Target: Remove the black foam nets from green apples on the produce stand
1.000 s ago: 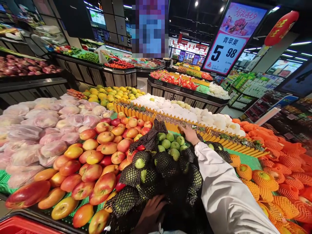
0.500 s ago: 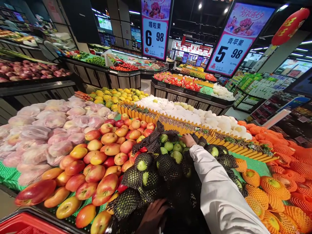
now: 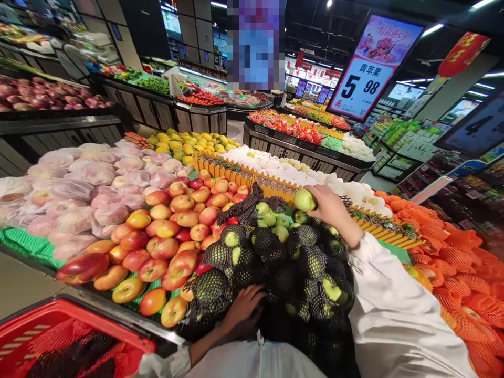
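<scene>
My right hand is closed around a bare green apple, held above the back of the green apple heap. Below it, loose green apples lie among others wrapped in black foam netting. My left hand rests low at the front of the heap, palm down with its fingers stretched out over the netted apples. Nothing shows in its grasp. Deep shadow hides much of the heap's front middle.
Red-yellow apples lie to the left, with bagged pale fruit beyond. Orange netted fruit lies at right. A low yellow fence runs behind the apples. A red shopping basket stands at the lower left, with dark netting inside.
My right hand has risen out of the heap with a green apple in it. The left hand stays low at the front. The view has shifted, bringing in more of the red basket.
</scene>
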The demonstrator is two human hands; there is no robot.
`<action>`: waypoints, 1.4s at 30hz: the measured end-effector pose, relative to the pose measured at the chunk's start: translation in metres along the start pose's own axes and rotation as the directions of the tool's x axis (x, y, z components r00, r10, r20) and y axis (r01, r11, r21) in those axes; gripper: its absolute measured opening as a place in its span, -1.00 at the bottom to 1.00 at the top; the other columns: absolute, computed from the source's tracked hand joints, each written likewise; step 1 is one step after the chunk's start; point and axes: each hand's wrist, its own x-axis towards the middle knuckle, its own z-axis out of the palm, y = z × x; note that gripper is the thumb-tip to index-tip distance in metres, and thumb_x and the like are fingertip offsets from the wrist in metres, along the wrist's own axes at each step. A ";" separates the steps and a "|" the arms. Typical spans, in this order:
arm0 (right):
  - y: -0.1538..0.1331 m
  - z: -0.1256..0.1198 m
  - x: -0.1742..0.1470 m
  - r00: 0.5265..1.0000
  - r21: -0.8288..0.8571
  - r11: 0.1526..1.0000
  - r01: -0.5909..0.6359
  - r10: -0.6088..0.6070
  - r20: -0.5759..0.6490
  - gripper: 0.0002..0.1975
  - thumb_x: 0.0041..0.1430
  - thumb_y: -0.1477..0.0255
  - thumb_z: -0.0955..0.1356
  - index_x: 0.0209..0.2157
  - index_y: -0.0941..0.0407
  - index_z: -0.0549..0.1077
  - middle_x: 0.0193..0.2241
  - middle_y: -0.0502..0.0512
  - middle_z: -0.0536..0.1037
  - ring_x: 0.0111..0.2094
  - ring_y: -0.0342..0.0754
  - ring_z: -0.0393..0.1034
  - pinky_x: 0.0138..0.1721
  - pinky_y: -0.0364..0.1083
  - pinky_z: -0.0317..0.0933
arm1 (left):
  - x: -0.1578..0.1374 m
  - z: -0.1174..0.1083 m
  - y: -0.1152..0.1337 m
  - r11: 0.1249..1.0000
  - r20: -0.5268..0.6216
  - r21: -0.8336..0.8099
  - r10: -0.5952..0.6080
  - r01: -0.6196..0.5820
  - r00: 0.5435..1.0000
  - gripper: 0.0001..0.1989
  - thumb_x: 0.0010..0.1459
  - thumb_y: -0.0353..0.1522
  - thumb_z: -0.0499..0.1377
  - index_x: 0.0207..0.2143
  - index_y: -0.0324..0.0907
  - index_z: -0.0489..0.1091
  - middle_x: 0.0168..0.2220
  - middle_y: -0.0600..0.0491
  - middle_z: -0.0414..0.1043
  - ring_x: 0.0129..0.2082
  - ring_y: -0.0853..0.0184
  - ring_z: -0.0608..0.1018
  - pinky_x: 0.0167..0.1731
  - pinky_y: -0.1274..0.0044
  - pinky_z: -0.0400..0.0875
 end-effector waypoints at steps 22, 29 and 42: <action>-0.187 0.121 -0.235 0.974 0.809 0.543 -0.226 0.102 0.204 -0.28 -0.04 0.47 0.48 0.21 0.02 0.36 0.08 0.21 0.51 0.08 0.18 0.41 0.15 0.15 0.30 | -0.029 -0.024 0.013 0.943 -0.025 -0.077 0.322 -0.322 0.947 -0.39 0.28 -0.11 0.15 0.30 -0.10 0.17 0.25 -0.17 0.32 0.16 0.11 0.47 0.09 0.32 0.43; -0.152 0.115 -0.258 0.910 0.878 0.386 -0.284 0.397 0.120 -0.47 0.07 0.40 0.46 0.12 0.05 0.44 -0.05 0.18 0.60 -0.01 0.13 0.49 0.12 0.20 0.31 | -0.019 -0.030 0.011 0.984 0.018 0.062 0.167 -0.167 0.986 -0.34 0.17 -0.13 0.27 0.26 -0.15 0.21 0.21 -0.17 0.35 0.14 0.03 0.44 0.11 0.24 0.35; -0.151 0.122 -0.261 0.691 0.949 -0.221 -0.227 0.650 0.317 -0.59 -0.13 0.37 0.58 -0.17 0.03 0.57 -0.09 0.13 0.63 0.03 0.13 0.45 0.16 0.16 0.21 | -0.019 -0.031 0.015 0.972 0.107 -0.056 0.235 -0.230 0.966 -0.18 0.17 0.01 0.22 0.32 -0.25 0.10 0.27 -0.25 0.24 0.24 -0.03 0.29 0.22 0.18 0.21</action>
